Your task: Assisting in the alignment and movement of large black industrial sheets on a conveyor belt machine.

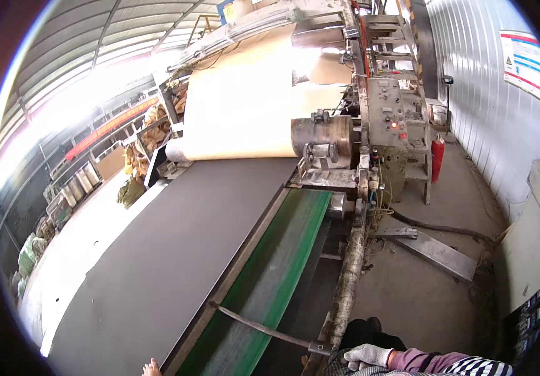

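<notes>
A wide dark grey sheet [176,244] runs from under a roller toward me. At the lower edge, only the fingers of my left hand [151,368] show, spread a little beside the sheet's right border; whether they touch it I cannot tell. My right hand [368,356], in a pale knit glove, lies over dark mesh-like cloth at the lower right. Its fingers are curled together, and what they may hold is hidden. A mauve sleeve with a striped cuff [483,366] covers that arm.
Tan sheet material [238,100] hangs over the machine's rollers. A green belt [264,276] lies right of the grey sheet, crossed by a metal rod [264,327]. Beyond stand a control panel [388,113], steps [417,156] and a red extinguisher [437,156]. A metal channel [439,254] lies on the floor.
</notes>
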Action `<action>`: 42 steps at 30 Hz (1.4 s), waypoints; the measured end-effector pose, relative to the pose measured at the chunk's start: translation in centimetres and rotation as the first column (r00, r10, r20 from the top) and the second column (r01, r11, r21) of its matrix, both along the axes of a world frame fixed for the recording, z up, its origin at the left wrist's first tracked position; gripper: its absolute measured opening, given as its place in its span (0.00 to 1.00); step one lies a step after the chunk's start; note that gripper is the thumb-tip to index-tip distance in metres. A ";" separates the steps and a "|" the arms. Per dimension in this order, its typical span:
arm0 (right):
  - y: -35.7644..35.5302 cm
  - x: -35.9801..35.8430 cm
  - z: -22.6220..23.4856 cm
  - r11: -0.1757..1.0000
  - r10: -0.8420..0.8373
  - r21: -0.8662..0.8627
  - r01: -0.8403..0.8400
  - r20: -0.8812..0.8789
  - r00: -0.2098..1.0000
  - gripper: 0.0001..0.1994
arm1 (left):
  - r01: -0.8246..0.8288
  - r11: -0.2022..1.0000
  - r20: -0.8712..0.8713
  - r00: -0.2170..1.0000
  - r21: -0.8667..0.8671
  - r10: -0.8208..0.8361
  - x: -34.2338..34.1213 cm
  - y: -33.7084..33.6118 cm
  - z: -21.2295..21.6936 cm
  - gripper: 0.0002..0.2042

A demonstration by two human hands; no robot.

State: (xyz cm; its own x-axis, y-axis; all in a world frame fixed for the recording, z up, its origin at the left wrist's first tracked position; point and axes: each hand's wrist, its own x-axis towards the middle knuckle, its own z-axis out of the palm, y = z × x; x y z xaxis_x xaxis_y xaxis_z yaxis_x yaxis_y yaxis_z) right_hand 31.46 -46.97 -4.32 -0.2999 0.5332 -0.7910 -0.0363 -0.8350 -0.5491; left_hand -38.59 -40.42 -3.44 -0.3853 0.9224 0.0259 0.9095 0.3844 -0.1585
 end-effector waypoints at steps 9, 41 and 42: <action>0.4 -0.3 -0.8 0.998 0.053 0.020 -0.053 0.012 0.999 0.15 | 0.044 0.999 0.126 0.991 0.016 -0.046 12.5 11.1 1.7 0.38; 0.9 -0.3 -1.6 0.997 0.048 0.054 -0.055 0.111 0.993 0.15 | -0.498 0.863 0.253 0.849 0.087 0.465 4.5 5.6 4.0 0.31; 0.7 -0.3 -1.7 0.997 0.035 0.062 -0.042 0.103 0.994 0.15 | -0.523 0.849 0.234 0.837 0.076 0.495 5.1 6.6 4.0 0.31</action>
